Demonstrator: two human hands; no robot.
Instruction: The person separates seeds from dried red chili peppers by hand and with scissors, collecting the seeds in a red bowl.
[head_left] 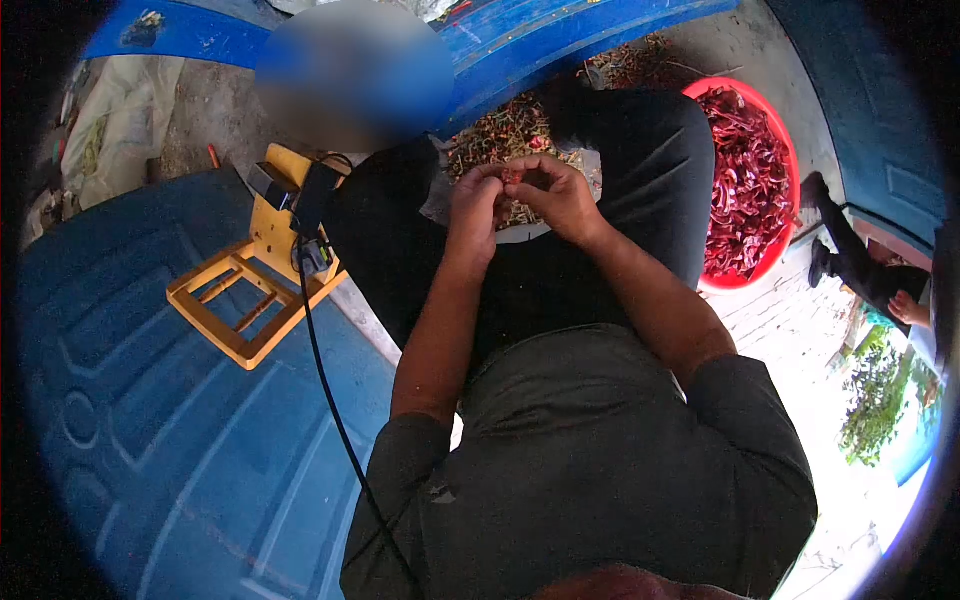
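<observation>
My left hand (476, 208) and my right hand (566, 200) meet in front of my lap, fingers closed and fingertips nearly touching. Between them they pinch a small red dried chili (514, 176), mostly covered by the fingers. Just below and behind the hands, between my knees, lies a pale sheet or bag (437, 206) heaped with chili stems and seeds (500, 130). To the right of my right knee stands a red basin (793, 165) filled with dark red dried chilies (738, 185).
A small yellow wooden chair (250, 350) stands on the left, with dark devices and a black cable (325, 390) running toward me. Blue panels (150, 400) lie left. A blue board (570, 40) crosses the far side. Another person's dark-clothed leg (850, 245) shows at right.
</observation>
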